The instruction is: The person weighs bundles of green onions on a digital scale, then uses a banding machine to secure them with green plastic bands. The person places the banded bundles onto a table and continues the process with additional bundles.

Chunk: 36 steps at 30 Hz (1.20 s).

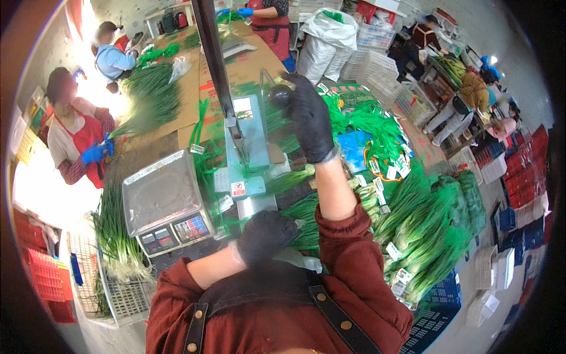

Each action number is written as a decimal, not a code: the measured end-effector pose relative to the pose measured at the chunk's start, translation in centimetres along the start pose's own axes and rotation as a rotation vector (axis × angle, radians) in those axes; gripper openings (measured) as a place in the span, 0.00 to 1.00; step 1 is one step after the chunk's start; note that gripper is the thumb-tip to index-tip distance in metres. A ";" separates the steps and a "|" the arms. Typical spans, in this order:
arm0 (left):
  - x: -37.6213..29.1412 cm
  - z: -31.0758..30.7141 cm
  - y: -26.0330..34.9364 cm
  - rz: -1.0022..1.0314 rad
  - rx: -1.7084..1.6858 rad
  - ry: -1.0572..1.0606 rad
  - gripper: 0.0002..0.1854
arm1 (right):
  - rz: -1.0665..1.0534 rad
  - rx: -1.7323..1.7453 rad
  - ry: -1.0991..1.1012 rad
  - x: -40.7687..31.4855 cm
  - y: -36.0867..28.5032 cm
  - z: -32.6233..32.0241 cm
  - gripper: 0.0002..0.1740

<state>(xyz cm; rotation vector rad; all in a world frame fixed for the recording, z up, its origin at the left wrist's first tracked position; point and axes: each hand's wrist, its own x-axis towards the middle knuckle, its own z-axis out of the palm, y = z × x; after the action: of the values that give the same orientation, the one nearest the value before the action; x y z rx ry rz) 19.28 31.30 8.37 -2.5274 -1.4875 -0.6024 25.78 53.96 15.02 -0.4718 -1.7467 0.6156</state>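
Observation:
A light-blue bench machine (250, 146) with a metal front plate (256, 206) stands before me on the table. My right hand (309, 117), in a black glove, is raised at its right side with the fingers curled around a black ball knob (279, 97). My left hand (269, 236), also black-gloved, is low in front of the metal plate, with its fingers bent inward. What lies under those fingers is hidden. Green onions (305, 217) in green netting lie just right of it. One onion bunch (292, 178) points its white ends rightward beside the machine.
A digital scale (163, 199) sits left of the machine. Netted, tagged onion bunches (411, 230) are piled at right, below green net sleeves (371, 121) with tags. Loose onions (154, 95) cover the far left table. Co-workers stand around the table; a dark post (216, 57) rises ahead.

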 end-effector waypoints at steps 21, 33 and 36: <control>-0.4 19.2 -4.5 -0.532 -0.262 -0.498 0.13 | 0.350 -0.852 -1.371 -17.7 20.3 -15.2 0.33; -2.0 11.6 -4.2 -0.146 -0.525 -0.419 0.11 | -0.250 -0.844 -0.730 -12.0 29.0 5.0 0.28; -4.1 8.4 -4.4 -0.230 -0.483 -0.567 0.10 | 0.061 -0.842 -0.954 -12.2 30.3 2.9 0.28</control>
<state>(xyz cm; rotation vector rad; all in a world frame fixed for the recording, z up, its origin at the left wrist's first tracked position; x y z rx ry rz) 15.95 32.94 -1.30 -3.1004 -2.0488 -0.3041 25.98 69.76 -13.68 -0.8955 -2.9168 0.0742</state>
